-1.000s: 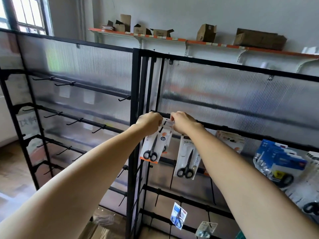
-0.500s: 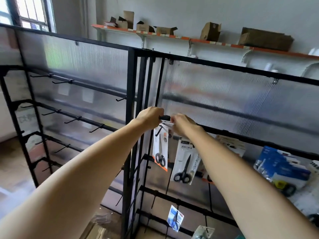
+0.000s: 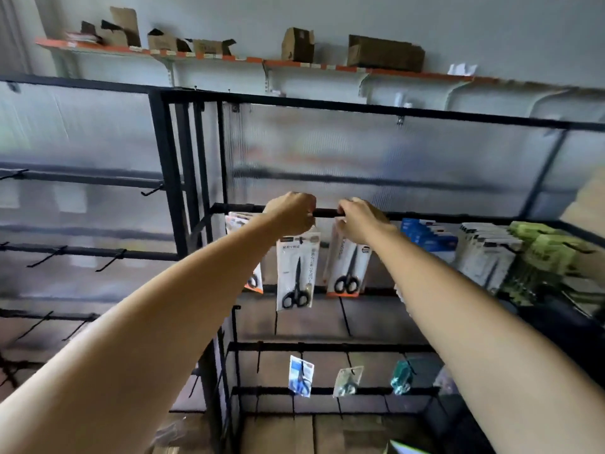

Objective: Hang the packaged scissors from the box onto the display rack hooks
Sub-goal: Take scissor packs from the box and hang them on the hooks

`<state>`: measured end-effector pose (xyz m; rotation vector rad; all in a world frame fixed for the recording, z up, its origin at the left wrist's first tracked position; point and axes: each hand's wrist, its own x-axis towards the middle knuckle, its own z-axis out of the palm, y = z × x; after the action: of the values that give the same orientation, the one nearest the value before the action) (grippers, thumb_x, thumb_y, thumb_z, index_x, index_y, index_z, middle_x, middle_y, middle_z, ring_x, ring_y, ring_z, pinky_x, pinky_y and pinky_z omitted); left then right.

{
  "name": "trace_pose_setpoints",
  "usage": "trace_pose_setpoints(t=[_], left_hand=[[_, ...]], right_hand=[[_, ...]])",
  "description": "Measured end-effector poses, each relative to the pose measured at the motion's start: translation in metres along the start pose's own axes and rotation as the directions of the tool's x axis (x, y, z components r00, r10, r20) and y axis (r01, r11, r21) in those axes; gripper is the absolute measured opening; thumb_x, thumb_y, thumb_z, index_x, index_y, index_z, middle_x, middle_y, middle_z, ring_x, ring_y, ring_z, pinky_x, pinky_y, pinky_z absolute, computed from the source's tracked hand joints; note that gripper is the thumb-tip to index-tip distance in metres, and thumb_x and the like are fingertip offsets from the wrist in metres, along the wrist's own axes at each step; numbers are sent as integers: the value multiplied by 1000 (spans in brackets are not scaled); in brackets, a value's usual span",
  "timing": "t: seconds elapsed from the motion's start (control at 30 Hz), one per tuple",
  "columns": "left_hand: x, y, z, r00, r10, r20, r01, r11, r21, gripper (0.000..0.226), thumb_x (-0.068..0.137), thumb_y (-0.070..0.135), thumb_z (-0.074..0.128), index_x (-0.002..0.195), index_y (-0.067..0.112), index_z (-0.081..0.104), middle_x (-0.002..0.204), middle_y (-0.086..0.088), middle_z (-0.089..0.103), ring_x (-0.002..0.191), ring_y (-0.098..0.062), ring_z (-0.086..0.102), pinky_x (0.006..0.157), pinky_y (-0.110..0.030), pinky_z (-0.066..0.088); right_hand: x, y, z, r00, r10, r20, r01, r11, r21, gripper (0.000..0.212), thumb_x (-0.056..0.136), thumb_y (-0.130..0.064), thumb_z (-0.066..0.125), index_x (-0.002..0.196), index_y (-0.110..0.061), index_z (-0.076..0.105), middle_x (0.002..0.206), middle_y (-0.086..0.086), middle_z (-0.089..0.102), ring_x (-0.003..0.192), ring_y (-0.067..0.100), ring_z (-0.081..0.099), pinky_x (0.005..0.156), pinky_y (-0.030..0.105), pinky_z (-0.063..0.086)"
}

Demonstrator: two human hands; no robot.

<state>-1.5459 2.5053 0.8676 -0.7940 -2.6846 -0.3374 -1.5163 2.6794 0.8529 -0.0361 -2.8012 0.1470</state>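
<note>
- Curling over the black crossbar (image 3: 327, 212) of the display rack (image 3: 170, 165), the fingers (image 3: 299, 208) of the left hand (image 3: 289, 213) bunch into a loose fist; whether they pinch a card top or only the bar I cannot tell.
- The right hand (image 3: 358, 219) sits just beside it on the same bar, knuckles up, fingers bent at the top of a scissors pack; the exact grip is hidden.
- Both bare forearms reach up and forward from the lower corners, converging at the bar.
- The white scissors pack (image 3: 296, 273), a flat glossy card with black-handled scissors, hangs just below the left hand.
- The orange-edged scissors pack (image 3: 348, 267), also flat and with black handles, hangs under the right hand.
- A third pack (image 3: 253, 280) shows partly behind the left forearm.
- The rack is matte black metal tube with thin hooks, backed by ribbed translucent plastic panels (image 3: 360, 149).
- Blue boxes (image 3: 425, 232), white cards (image 3: 484, 253) and green packs (image 3: 543, 247) hang to the right.
- Brown cardboard boxes (image 3: 384, 54) stand on an orange-edged wall shelf (image 3: 294, 64).
</note>
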Motion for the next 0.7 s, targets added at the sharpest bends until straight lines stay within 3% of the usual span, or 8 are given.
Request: trace_pose_setpoints(t=[0.2, 0.33, 0.5, 0.7], left_hand=[[12, 104, 32, 954, 223, 200, -210, 974, -87, 19, 86, 29, 63, 104, 24, 66, 106, -2, 67, 98, -25, 63, 84, -34, 52], [11, 171, 74, 920, 288, 267, -275, 958, -84, 23, 87, 24, 58, 109, 22, 65, 109, -5, 66, 101, -26, 61, 75, -26, 43], [-4, 252, 141, 851, 370, 373, -359, 928, -104, 25, 88, 28, 56, 111, 21, 63, 108, -7, 64, 98, -31, 63, 80, -38, 54], [-38, 332, 247, 743, 367, 559, -375, 921, -106, 25, 90, 32, 54, 113, 25, 58, 123, -3, 58, 108, -28, 58, 83, -36, 51]], right_hand=[[-77, 92, -16, 983, 165, 83, -165, 986, -7, 14, 91, -21, 52, 103, -18, 59, 114, 2, 55, 104, 27, 57, 87, 32, 45], [-124, 157, -9, 959, 238, 155, -242, 970, 10, 5, 86, -27, 51, 86, -23, 54, 114, 7, 65, 101, 30, 63, 86, 39, 52], [-197, 243, 16, 875, 379, 301, -384, 922, -45, 28, 90, -26, 57, 116, -16, 56, 126, 11, 56, 109, 34, 58, 93, 41, 49], [-295, 327, 71, 794, 461, 396, -496, 868, -16, 29, 93, -26, 59, 118, -11, 55, 124, 15, 52, 117, 37, 53, 96, 46, 48]])
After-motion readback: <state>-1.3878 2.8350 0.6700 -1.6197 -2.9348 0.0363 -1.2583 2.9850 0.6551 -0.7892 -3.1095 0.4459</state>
